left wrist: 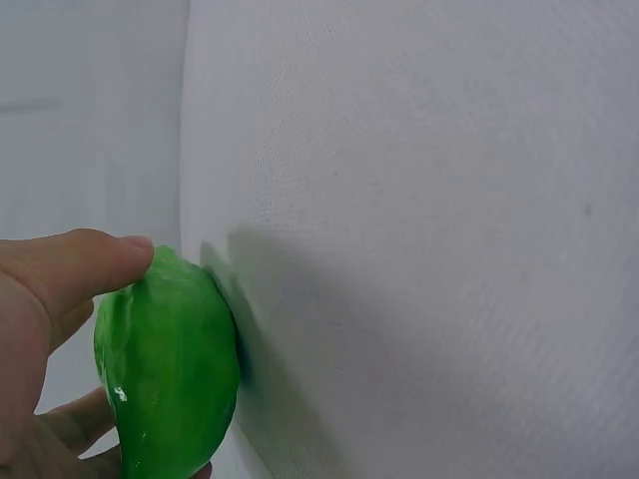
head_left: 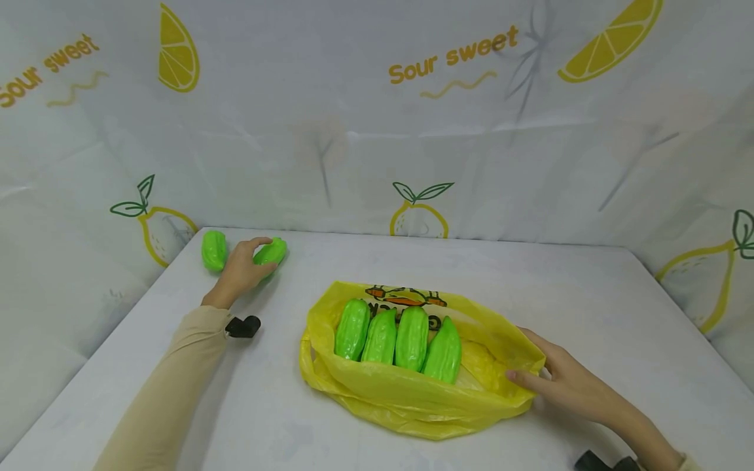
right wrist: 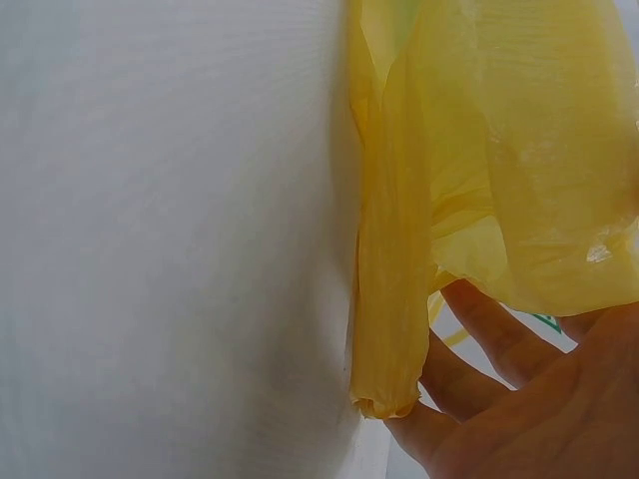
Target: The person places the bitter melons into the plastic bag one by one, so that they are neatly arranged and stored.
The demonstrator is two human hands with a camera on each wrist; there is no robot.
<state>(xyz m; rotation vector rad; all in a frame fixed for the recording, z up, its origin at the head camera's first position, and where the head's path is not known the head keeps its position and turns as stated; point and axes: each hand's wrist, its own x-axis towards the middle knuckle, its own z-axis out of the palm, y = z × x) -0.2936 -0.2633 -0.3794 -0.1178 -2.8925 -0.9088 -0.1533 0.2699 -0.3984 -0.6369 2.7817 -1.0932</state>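
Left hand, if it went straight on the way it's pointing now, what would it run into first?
Beyond the green piece that the left hand grips, the white backdrop behind the table looks first in line, though depth is hard to judge.

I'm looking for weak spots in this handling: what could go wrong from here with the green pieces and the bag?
The green piece in the left hand might slip, since its surface looks glossy. The yellow bag looks thin and creased, so its mouth may sag shut if the right hand lets go of the rim.
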